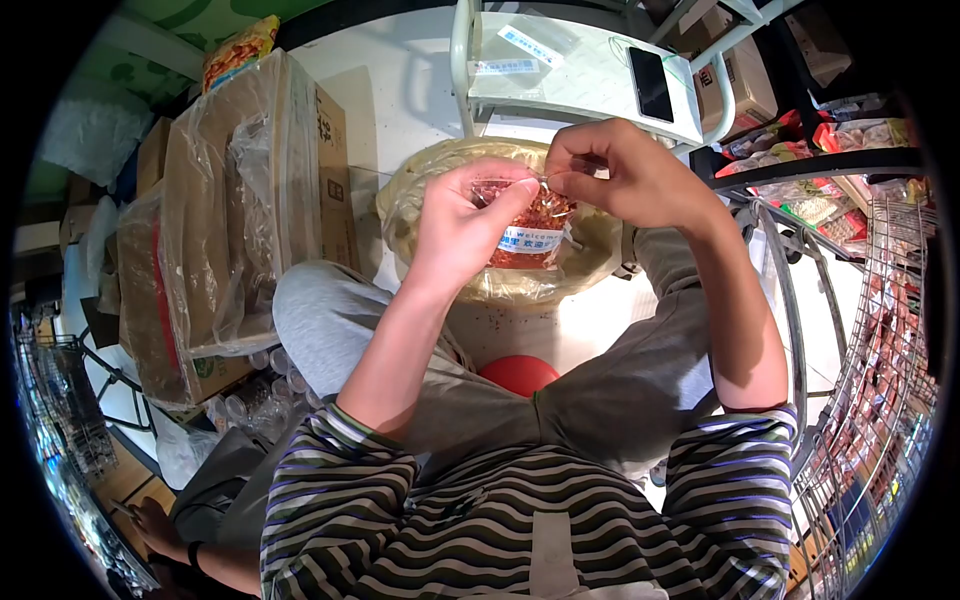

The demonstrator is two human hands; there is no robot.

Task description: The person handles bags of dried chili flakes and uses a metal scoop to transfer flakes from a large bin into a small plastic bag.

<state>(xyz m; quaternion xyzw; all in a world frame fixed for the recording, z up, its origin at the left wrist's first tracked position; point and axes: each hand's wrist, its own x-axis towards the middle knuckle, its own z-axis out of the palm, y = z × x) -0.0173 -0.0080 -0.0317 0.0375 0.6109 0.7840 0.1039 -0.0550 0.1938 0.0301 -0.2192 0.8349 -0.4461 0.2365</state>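
A small clear plastic bag (527, 245) filled with red chili flakes hangs between my hands, its blue-and-white printed label facing me. My left hand (470, 215) pinches the bag's top left edge with thumb and fingers. At the top right corner, the fingertips of my right hand (610, 175) are closed on the same bag's edge. Behind and below it is a wide basin lined with a yellowish plastic bag (410, 195); most of what lies inside is hidden by my hands and the small bag. Red flakes are scattered on the floor (500, 322) in front of the basin.
Ahead, a white shelf (600, 85) bears a dark phone (651, 84) and flat empty bags (510, 60). Cardboard boxes (335, 170) under clear plastic stand left. Wire racks (870, 330) of packaged goods curve along the right. Another person's hand (155, 530) shows at lower left.
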